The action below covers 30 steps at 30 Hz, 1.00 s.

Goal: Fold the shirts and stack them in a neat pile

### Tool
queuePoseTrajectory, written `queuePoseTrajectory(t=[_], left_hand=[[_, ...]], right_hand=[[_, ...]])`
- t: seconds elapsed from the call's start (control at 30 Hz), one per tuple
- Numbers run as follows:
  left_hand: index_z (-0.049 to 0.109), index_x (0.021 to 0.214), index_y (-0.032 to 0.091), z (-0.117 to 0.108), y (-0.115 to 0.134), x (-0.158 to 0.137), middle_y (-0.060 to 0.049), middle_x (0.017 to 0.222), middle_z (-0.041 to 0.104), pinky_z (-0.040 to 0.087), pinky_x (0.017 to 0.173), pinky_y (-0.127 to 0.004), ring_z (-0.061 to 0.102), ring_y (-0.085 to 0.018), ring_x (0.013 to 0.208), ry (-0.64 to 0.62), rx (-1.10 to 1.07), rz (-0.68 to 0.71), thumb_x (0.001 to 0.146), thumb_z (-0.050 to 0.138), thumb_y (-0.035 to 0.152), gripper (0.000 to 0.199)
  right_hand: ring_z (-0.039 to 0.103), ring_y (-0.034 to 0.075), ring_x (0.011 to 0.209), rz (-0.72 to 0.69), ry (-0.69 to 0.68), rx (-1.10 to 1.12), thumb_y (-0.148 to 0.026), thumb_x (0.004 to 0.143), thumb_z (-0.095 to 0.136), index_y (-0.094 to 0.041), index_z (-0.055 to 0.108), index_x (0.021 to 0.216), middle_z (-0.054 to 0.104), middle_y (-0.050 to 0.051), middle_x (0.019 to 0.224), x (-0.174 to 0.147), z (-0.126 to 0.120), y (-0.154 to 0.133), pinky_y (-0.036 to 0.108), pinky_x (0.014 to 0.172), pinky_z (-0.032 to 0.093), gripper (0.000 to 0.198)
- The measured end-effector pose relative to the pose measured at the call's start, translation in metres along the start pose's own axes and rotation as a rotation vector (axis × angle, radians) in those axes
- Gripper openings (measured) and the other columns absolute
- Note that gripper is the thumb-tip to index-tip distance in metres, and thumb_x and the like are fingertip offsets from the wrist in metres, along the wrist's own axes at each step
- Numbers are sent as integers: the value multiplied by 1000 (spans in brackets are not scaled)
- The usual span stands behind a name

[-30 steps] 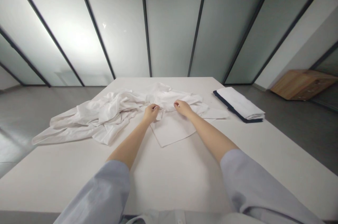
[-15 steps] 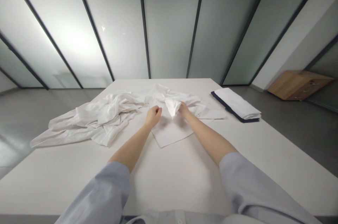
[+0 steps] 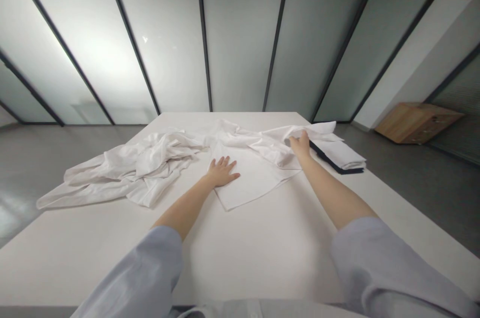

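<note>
Touching cloth (image 3: 255,178), left grip (image 3: 222,172) splayed, right grip (image 3: 300,145) pinching

A: How does the white cloth (image 3: 258,178) lie on the bench (image 3: 247,258)?
B: Taking its middle as the clock's centre, a smooth panel spreads flat toward six, with a neat corner pointing to seven.
A: And the hem?
B: It runs from that corner round to about three, curving slightly.
A: The rest?
B: Rumpled: loose folds bunch up around eleven and twelve, and a creased length stretches out toward two, raised at its end.
</note>
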<state>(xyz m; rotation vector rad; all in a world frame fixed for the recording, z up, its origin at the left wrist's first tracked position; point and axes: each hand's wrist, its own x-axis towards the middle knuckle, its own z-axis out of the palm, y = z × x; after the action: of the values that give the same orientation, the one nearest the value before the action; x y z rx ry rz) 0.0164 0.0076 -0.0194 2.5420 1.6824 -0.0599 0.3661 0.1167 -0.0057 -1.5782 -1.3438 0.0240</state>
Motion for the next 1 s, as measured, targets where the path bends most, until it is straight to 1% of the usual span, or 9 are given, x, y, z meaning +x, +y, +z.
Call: queuePoseTrajectory(t=[0.17,0.33,0.47,0.53,0.63,0.7,0.83,0.9,1.0], left_hand=[[29,151,28,2,-9,-12,-9,160,18,14,116,-48,16,-29,147,11,33,145,91,24,70,73],[28,151,29,2,-33,-25,-8,160,18,13,117,-43,16,-26,147,-17,8,234,90,26,72,75],[31,150,28,0,-49,-25,-9,159,22,16,116,-42,19,-28,146,14,-45,154,84,41,74,81],[36,147,25,-2,-53,-19,-11,157,29,19,115,-42,24,-29,144,31,-62,98,84,44,71,78],[49,137,26,-4,-48,-5,-12,147,45,28,111,-43,36,-29,138,66,-55,61,94,37,55,54],[54,132,25,-3,-39,2,-14,139,52,33,107,-47,43,-31,132,98,-45,-21,96,31,50,49],[44,141,19,0,-22,8,-20,149,38,27,106,-61,34,-38,137,126,-15,-252,91,27,65,70],[36,146,17,1,-20,8,-21,155,27,20,109,-64,23,-39,142,90,-3,-250,89,27,69,78],[32,149,17,1,-23,9,-20,157,22,17,111,-62,19,-38,144,60,1,-212,88,28,70,81]], right_hand=[[47,34,123,-273,-284,-312,-31,83,50,-12,55,124,57,20,128,-55,9,-16,47,103,36,45],[46,30,130,-108,-514,-380,-46,94,38,-13,52,132,53,18,137,-68,-4,-14,43,106,36,52],[37,24,138,-93,-673,-316,-46,97,28,-15,52,135,48,12,145,-76,-20,-3,38,115,26,55],[35,25,139,-113,-688,-299,-48,96,30,-16,50,138,46,11,146,-84,-25,-1,39,116,23,57],[31,27,141,-115,-673,-272,-54,92,38,-14,41,144,41,14,150,-103,-27,-3,41,117,22,66],[27,29,143,-115,-632,-217,-57,88,45,-11,34,147,36,17,152,-116,-26,-6,42,116,23,75],[38,28,136,-139,-526,-64,-55,86,50,-15,39,142,41,17,146,-130,-27,-9,42,112,32,70],[47,26,127,-99,-484,-46,-48,88,46,-16,48,136,50,16,137,-125,-28,-9,41,108,37,58],[53,24,122,-32,-505,-116,-34,91,39,-16,57,128,58,14,130,-106,-29,-9,39,105,39,45]])
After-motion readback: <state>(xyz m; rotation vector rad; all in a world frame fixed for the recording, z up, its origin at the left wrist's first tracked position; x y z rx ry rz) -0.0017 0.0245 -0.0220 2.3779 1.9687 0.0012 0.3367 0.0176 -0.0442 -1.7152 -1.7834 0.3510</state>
